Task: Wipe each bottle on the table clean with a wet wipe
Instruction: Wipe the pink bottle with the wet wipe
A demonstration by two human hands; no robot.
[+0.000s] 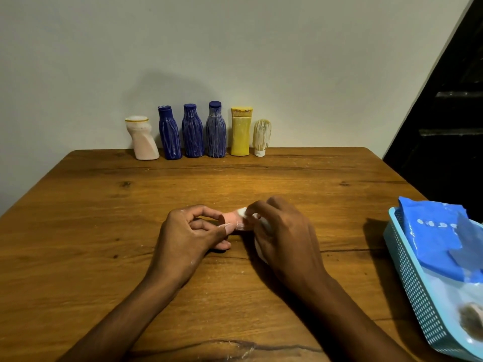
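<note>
A small pink bottle (233, 221) lies sideways between my hands near the table's middle. My left hand (189, 232) pinches its left end with thumb and fingers. My right hand (281, 231) grips a white wet wipe (242, 211) and covers the bottle's right end with it. Along the back edge stand several streaked bottles: a pinkish-white one (143, 138), three blue ones (169, 133) (193, 131) (216, 129), a yellow one (240, 131) and a small cream one (261, 137).
A light blue plastic basket (410, 278) sits at the table's right edge, holding a blue wipes pack (436, 239) and a dirty wipe (470, 320). The wooden table (104, 231) stands against a pale wall. A dark staircase rises at the right.
</note>
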